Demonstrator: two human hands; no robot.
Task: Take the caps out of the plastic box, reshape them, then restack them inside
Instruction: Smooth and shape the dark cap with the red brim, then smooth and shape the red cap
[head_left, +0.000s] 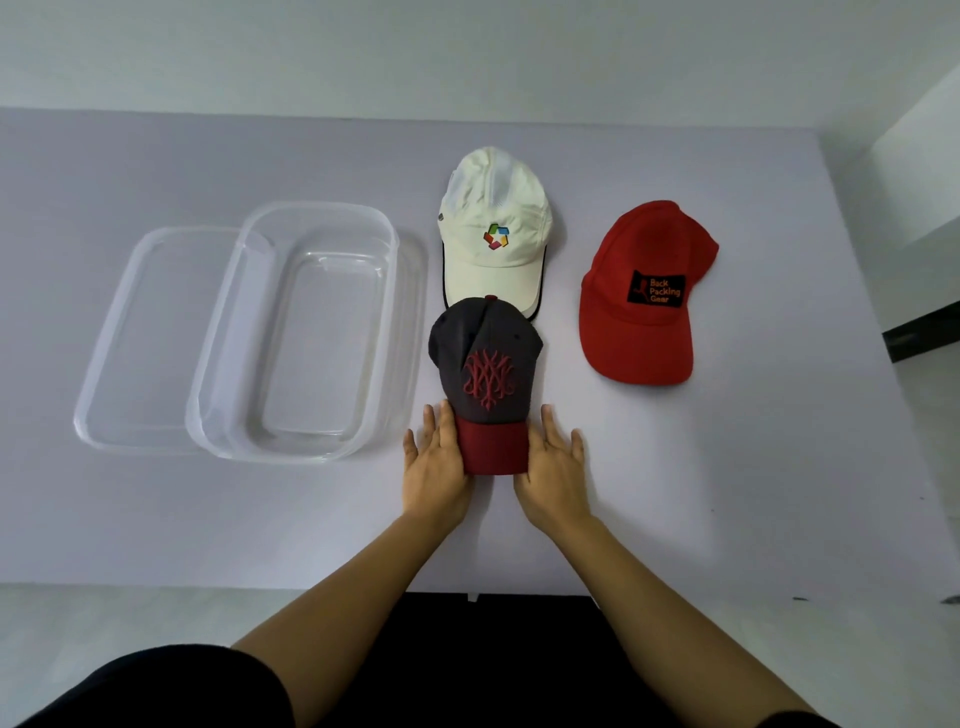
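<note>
Two bare forearms reach forward from dark sleeves at the near edge of the desk (727, 467). The left hand (435, 467) and right hand (553, 467) lie flat on either side of the maroon brim of the grey cap (485, 374), fingers straight and pointing away from the person. The grip of both hands is wide, with inner edges against the brim; whether the thumbs tuck beneath it cannot be told. All three caps lie on the desk, outside the plastic box (322, 209). The grey cap's crown overlaps the brim tip of the white cap (493, 234). The red cap (644, 301) lies apart to the right. The box stands empty just left of the grey cap, overlapping a clear lid (130, 338).

Judged stage: reshaping, with no cap restacked yet.

Hazards:
- Squeezing the brim between flat palms may crease it instead of curving it evenly.
- With nothing curled round the cap, a lift could let it slip.
- Lifting or sliding the grey cap may drag the white cap along, since the two overlap.
- A leftward sweep of the left hand could knock the box, which looks light.
</note>
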